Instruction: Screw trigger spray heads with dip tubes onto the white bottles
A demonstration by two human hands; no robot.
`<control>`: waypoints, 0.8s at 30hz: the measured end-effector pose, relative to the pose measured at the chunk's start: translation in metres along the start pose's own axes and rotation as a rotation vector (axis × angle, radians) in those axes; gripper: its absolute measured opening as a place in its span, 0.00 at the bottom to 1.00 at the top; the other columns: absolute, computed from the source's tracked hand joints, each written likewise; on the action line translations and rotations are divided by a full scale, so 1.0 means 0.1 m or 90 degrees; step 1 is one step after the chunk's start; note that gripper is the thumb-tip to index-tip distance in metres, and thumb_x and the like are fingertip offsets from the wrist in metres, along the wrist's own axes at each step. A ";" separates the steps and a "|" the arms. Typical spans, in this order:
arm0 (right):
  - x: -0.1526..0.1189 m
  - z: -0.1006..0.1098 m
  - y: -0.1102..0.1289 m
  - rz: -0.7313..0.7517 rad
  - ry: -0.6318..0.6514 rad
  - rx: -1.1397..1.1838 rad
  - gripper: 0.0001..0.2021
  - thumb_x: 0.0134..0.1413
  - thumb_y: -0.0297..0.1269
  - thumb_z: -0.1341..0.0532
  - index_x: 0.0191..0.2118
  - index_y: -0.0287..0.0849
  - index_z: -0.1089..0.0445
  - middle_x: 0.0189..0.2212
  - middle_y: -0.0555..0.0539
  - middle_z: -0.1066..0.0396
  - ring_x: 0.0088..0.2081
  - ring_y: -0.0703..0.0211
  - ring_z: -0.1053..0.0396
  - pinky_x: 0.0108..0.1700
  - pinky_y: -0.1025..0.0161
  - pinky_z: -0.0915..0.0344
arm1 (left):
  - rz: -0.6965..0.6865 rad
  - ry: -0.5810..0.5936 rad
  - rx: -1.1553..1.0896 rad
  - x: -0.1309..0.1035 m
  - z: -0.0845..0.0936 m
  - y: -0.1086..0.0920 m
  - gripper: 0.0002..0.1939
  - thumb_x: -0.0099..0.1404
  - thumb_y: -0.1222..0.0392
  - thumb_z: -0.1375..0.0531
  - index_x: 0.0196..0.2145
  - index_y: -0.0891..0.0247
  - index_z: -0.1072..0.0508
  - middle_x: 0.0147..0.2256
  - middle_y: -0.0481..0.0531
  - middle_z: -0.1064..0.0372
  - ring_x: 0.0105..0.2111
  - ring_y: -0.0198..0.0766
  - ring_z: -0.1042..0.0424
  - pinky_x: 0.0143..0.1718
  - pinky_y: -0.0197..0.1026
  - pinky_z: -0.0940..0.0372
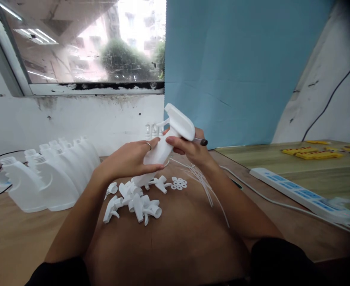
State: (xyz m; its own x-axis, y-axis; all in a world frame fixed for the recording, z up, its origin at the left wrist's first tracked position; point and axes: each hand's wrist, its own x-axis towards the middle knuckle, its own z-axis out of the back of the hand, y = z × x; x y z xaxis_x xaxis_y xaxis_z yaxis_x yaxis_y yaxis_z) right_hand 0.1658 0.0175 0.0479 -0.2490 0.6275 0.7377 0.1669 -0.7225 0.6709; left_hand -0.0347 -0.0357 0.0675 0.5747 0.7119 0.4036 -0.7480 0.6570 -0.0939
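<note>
A white spray bottle (pixel 158 153) with a white trigger head (pixel 179 121) on it is held tilted above the table, its top leaning right. My left hand (pixel 136 157) grips the bottle's body. Around the neck, just under the head, my right hand (pixel 191 149) is closed; a thin tool with a dark end (pixel 204 142) sticks out of it. Beneath the hands lies a pile of loose white trigger heads (pixel 137 200). Small white rings (pixel 179 183) lie right of that pile, with thin white tubes (pixel 203 182) beyond them.
Rows of open white bottles (pixel 55 174) stand at the left. A white power strip (pixel 302 194) with a cable lies at the right, and yellow parts (pixel 312 153) are behind it. A window and a blue sheet (pixel 237 71) are at the back.
</note>
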 end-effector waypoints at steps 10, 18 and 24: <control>-0.01 0.07 -0.01 0.029 0.056 -0.001 0.21 0.42 0.45 0.27 0.42 0.45 0.29 0.33 0.50 0.34 0.33 0.60 0.37 0.33 0.64 0.36 | -0.020 0.036 -0.070 -0.09 0.12 0.05 0.29 0.62 0.38 0.41 0.56 0.56 0.31 0.41 0.52 0.24 0.40 0.48 0.25 0.42 0.45 0.33; 0.00 0.16 0.09 0.037 0.093 -0.042 0.17 0.38 0.44 0.25 0.32 0.43 0.29 0.28 0.51 0.38 0.29 0.62 0.41 0.30 0.65 0.41 | 0.004 0.062 -0.056 -0.24 0.09 0.02 0.36 0.62 0.37 0.41 0.63 0.54 0.38 0.42 0.53 0.24 0.40 0.48 0.26 0.41 0.44 0.34; 0.00 0.35 0.04 0.058 0.203 0.088 0.19 0.33 0.49 0.24 0.30 0.44 0.25 0.29 0.49 0.34 0.30 0.59 0.36 0.29 0.64 0.38 | -0.085 0.078 -0.309 -0.42 -0.04 -0.14 0.32 0.66 0.43 0.43 0.65 0.51 0.41 0.52 0.54 0.29 0.44 0.47 0.29 0.45 0.46 0.35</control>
State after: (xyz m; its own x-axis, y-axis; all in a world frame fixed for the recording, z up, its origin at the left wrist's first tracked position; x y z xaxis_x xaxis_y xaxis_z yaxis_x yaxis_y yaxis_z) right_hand 0.2000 0.0247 0.0530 -0.5090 0.4240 0.7491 0.3238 -0.7121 0.6230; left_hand -0.0473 -0.0737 0.0477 0.7111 0.6182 0.3350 -0.4412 0.7633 -0.4719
